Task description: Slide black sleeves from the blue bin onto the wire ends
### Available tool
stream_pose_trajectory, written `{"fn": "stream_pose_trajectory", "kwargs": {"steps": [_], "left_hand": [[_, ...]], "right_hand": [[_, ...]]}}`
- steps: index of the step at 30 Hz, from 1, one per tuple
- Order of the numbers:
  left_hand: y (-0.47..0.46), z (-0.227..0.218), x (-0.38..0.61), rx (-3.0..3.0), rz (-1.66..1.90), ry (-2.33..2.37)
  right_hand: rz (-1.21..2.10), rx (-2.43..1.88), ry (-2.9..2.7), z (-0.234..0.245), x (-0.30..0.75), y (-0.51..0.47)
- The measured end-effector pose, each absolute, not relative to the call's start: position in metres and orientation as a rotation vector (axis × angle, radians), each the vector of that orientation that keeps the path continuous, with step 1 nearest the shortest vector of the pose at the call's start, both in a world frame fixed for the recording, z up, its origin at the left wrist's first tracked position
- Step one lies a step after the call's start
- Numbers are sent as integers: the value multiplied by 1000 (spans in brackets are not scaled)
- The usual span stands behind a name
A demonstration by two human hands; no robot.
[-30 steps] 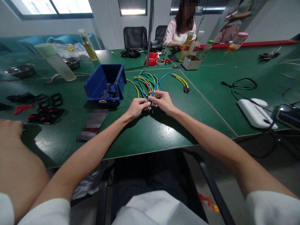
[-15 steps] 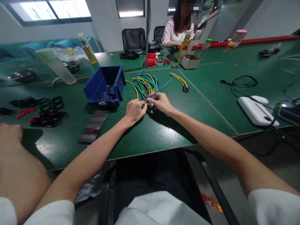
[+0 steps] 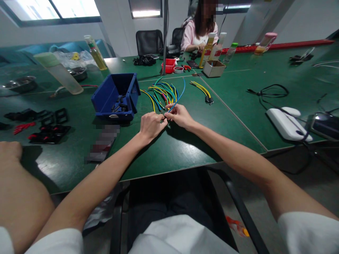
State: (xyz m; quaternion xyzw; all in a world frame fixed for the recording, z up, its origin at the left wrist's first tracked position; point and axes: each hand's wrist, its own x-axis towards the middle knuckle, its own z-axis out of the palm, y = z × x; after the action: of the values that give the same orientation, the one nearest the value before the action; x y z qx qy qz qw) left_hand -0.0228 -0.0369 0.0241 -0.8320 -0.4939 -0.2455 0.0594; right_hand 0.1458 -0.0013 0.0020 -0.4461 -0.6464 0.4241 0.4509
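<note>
My left hand (image 3: 150, 125) and my right hand (image 3: 179, 115) meet over the green table (image 3: 172, 148), fingers pinched together. The right hand grips the near end of a blue wire (image 3: 178, 98) that arcs up and away. The left hand's fingertips pinch at that same wire end; what small part they hold is too small to make out. Just beyond the hands lies a pile of yellow, green and blue wires (image 3: 161, 93). A blue bin (image 3: 116, 96) with small black parts stands to the left of the hands.
A separate yellow wire pair (image 3: 202, 90) lies to the right. Black and red plastic parts (image 3: 47, 130) sit at left, bottles (image 3: 59, 72) behind them. A white device with black cables (image 3: 284, 123) lies at right. Another person (image 3: 201, 31) sits across the table. Someone's arm (image 3: 16, 190) rests at near left.
The blue wire has swung upright from lying off to the right. Both hands stayed pinched together at its end and shifted slightly away, toward the pile.
</note>
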Motion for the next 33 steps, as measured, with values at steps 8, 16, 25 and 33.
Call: {"fn": "stream_pose_trajectory", "kwargs": {"steps": [8, 16, 25, 33], "left_hand": [[-20, 23, -28, -2918, -1363, -1641], [-2, 9, -34, -3169, -1628, -1817], [-3, 9, -31, -3021, -1712, -1797], [-5, 3, -28, -2939, -1759, -1752]], "right_hand": [[960, -1068, -1675, 1, 159, 9], [940, -1017, -1756, 6, 159, 6], [849, -1072, -1712, 15, 150, -4], [856, -1066, -1733, 15, 148, -6]]}}
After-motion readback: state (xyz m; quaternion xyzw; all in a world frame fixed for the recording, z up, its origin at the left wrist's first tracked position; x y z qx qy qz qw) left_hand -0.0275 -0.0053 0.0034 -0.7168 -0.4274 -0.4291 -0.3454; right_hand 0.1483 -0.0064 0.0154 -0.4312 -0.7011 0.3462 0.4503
